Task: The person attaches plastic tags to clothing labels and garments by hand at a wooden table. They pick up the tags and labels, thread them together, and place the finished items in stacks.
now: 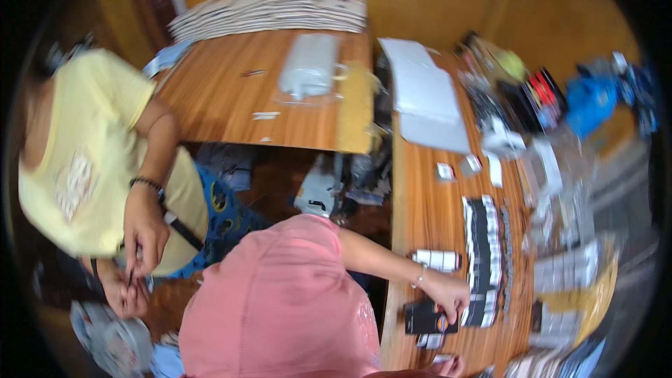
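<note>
My left hand (pixel 449 297), with a bracelet at its wrist, reaches across to the table at the right. Its fingers are closed on the edge of a flat black box (pixel 422 319) with a round orange mark. Under the box's near edge lies a small black-and-white packet (pixel 430 341). At the lower edge my right hand (pixel 450 366) shows only in part, its fingers curled beside a small white piece; what they hold is blurred. Beyond my left hand runs a long row of black-and-white packets (pixel 483 259). A white box (pixel 437 260) sits just behind my wrist.
A person in a yellow shirt (pixel 91 147) stands at the left, fingers together around something thin and dark. A second table (pixel 231 98) carries stacked pale bags (pixel 273 10) and a clear-wrapped bundle (pixel 308 66). White sheets (pixel 427 98), a tape roll (pixel 502 141) and plastic-wrapped packs (pixel 567 269) line the right table.
</note>
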`<state>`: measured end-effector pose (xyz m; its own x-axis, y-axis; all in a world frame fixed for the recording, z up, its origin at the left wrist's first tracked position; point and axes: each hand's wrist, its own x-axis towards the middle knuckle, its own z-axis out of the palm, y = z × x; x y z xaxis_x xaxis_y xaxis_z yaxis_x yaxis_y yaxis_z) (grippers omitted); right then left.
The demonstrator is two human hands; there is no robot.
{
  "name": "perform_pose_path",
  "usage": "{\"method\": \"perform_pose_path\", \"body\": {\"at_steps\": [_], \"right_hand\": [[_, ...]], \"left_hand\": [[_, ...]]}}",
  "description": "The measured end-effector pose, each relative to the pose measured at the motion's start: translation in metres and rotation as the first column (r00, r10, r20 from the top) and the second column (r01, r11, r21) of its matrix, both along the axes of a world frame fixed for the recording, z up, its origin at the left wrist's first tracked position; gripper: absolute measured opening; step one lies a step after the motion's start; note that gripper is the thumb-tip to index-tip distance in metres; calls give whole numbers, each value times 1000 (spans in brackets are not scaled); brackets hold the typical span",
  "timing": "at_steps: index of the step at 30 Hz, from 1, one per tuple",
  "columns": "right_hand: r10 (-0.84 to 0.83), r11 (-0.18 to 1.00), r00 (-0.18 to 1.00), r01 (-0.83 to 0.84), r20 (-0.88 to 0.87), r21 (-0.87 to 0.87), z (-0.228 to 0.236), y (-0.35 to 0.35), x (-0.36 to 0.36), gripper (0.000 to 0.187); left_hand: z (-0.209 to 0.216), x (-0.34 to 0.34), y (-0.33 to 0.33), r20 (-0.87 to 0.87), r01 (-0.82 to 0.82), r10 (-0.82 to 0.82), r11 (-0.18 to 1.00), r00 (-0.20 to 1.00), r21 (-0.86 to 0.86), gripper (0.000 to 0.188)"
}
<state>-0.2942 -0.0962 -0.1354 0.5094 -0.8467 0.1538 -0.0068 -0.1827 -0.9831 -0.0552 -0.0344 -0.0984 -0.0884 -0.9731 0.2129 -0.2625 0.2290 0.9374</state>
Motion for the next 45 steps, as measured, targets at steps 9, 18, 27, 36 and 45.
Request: {"method": "perform_pose_path", "body": {"at_steps": [9, 18, 27, 36, 45], "right_hand": [[-315, 942, 941, 295, -120, -162, 32, 43, 31, 25], [-654, 638, 741, 431, -154, -638, 61, 45, -75, 21], [-700, 706, 370, 483, -611, -517, 36, 41, -140, 9], [-739, 673, 401, 488, -541, -556, 43, 30, -148, 8], [-762, 646, 642, 744, -84, -171, 100, 16, -145, 10]], "left_hand": [[10, -40, -2, -340, 101, 74, 876, 938, 471, 15], [-10, -58, -4, -448, 108, 23, 958, 894, 264, 41], [-2, -61, -4, -417, 175, -50, 947, 908, 268, 39], [0, -55, 4, -397, 142, -1, 934, 918, 327, 39], [3, -58, 6, -516, 300, -77, 881, 853, 365, 36]]}}
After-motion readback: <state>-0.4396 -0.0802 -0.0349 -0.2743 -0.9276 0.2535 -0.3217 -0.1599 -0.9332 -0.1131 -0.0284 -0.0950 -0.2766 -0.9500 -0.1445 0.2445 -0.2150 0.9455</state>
